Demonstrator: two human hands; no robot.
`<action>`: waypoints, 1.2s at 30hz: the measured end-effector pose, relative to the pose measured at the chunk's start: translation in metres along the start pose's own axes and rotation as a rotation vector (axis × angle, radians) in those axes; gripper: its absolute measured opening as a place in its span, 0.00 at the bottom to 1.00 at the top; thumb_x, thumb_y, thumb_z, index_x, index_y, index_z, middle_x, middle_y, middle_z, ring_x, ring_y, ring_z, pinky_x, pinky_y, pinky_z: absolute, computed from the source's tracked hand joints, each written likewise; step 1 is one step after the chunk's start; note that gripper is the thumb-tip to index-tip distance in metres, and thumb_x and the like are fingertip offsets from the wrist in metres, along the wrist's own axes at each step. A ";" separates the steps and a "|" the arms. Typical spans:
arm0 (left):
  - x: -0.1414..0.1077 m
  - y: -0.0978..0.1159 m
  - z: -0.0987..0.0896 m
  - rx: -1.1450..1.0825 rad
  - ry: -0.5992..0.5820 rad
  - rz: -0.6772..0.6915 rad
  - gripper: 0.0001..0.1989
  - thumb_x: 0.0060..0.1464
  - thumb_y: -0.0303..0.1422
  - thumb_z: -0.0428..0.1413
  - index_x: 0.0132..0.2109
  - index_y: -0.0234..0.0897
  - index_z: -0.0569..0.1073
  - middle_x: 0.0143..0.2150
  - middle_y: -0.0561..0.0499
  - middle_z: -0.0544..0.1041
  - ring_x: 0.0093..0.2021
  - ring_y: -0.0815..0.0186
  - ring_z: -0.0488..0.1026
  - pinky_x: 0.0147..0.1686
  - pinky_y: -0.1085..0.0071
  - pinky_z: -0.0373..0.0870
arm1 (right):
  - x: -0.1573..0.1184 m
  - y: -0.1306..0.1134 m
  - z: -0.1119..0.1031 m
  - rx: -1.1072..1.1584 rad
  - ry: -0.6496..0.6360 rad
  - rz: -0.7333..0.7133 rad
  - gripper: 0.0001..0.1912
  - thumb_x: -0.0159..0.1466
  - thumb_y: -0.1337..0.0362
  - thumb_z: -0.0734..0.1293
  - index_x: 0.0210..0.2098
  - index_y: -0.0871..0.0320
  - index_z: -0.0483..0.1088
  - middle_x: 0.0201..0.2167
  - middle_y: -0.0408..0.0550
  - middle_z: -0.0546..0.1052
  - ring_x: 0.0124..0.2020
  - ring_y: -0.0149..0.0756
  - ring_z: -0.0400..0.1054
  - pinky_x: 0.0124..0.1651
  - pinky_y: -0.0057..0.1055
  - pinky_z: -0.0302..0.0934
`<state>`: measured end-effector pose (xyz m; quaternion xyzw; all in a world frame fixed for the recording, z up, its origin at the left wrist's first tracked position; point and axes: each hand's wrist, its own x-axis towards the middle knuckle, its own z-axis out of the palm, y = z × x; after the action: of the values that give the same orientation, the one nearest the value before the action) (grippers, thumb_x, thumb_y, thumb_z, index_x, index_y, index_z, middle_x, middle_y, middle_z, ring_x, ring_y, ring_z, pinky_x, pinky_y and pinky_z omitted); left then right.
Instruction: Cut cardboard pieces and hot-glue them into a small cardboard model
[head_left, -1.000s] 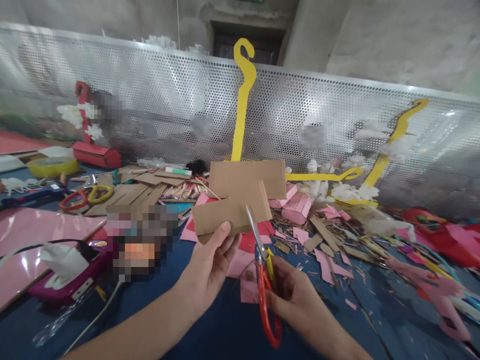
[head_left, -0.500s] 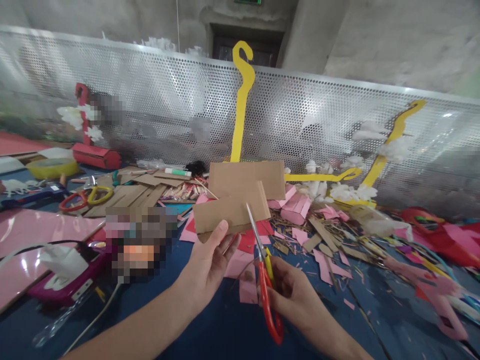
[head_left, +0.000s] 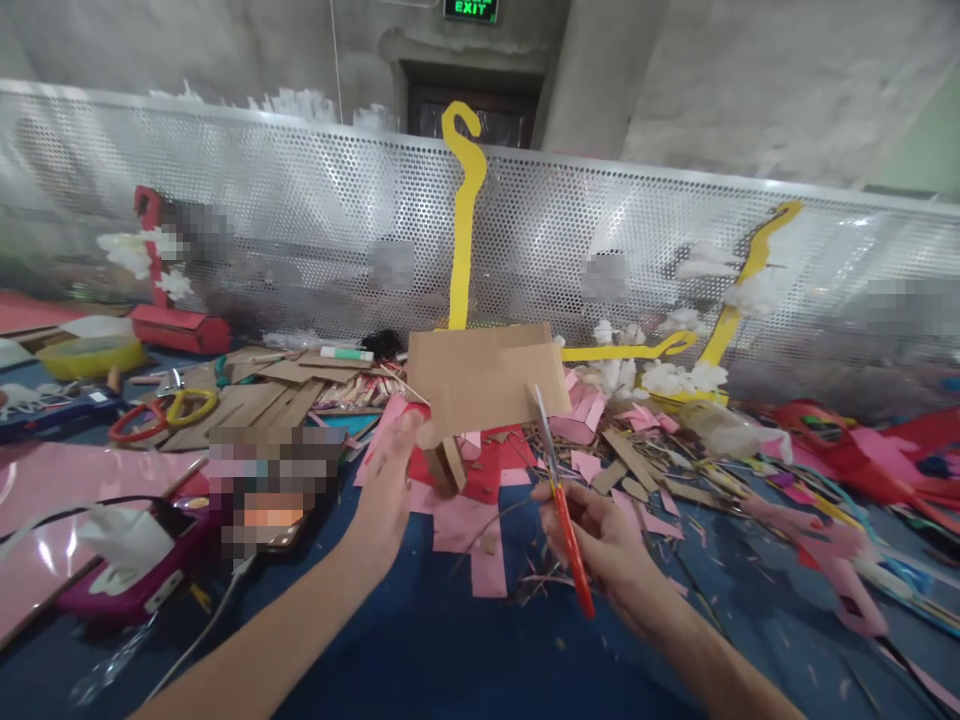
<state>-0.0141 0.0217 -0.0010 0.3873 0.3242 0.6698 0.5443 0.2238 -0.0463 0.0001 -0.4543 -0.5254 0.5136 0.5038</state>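
Observation:
My left hand (head_left: pixel 386 485) holds a small folded piece of cardboard (head_left: pixel 448 466) by its left side, seen nearly edge-on and slightly blurred. In my right hand (head_left: pixel 600 530) is a pair of scissors (head_left: pixel 571 550) with red handles, the blades together and pointing up. Behind both hands stands a larger brown cardboard panel (head_left: pixel 484 372). A yellow strip with a hooked top (head_left: pixel 463 230) rises behind that panel. Below the small cardboard lie red paper (head_left: pixel 480 485) and pink paper (head_left: pixel 489 575) on the blue table (head_left: pixel 450 660).
To the left are a purple power strip (head_left: pixel 124 590), red-and-yellow-handled scissors (head_left: pixel 191 406), cardboard strips (head_left: pixel 255 395) and a tape roll (head_left: pixel 90 357). Scraps and a pink glue gun (head_left: pixel 817 545) lie right. A perforated metal panel (head_left: pixel 540 240) runs along the back.
The small cardboard has turned from broadside to nearly edge-on in my left hand, which moved left. The scissors shifted right and tilted the other way. The view moved slightly right and up.

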 end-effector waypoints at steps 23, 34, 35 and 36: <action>-0.005 0.033 -0.009 0.695 -0.262 0.212 0.10 0.57 0.40 0.64 0.39 0.39 0.84 0.35 0.47 0.84 0.35 0.60 0.78 0.36 0.69 0.72 | 0.005 -0.002 -0.028 -0.866 0.009 -0.076 0.21 0.51 0.56 0.80 0.38 0.57 0.71 0.28 0.41 0.75 0.29 0.35 0.65 0.30 0.29 0.57; -0.005 0.039 -0.009 0.713 -0.364 0.234 0.10 0.60 0.39 0.62 0.34 0.39 0.81 0.30 0.50 0.77 0.30 0.64 0.68 0.29 0.73 0.64 | -0.003 -0.010 -0.020 -0.844 -0.008 -0.141 0.15 0.53 0.61 0.77 0.29 0.54 0.67 0.23 0.37 0.67 0.24 0.31 0.55 0.25 0.28 0.49; -0.006 0.040 -0.009 0.706 -0.368 0.232 0.10 0.59 0.39 0.62 0.33 0.39 0.81 0.29 0.50 0.76 0.30 0.64 0.68 0.28 0.73 0.63 | -0.003 -0.010 -0.021 -0.845 -0.013 -0.145 0.15 0.53 0.61 0.78 0.29 0.54 0.67 0.22 0.37 0.66 0.24 0.31 0.54 0.25 0.28 0.49; -0.006 0.041 -0.008 0.699 -0.370 0.227 0.10 0.59 0.39 0.63 0.32 0.39 0.81 0.28 0.51 0.76 0.29 0.64 0.67 0.28 0.73 0.63 | -0.004 -0.010 -0.021 -0.844 -0.017 -0.142 0.15 0.54 0.61 0.77 0.29 0.54 0.66 0.22 0.37 0.65 0.24 0.31 0.54 0.25 0.28 0.49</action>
<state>-0.0400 0.0080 0.0287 0.6962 0.3840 0.4941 0.3517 0.2453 -0.0490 0.0086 -0.5792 -0.7235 0.2210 0.3036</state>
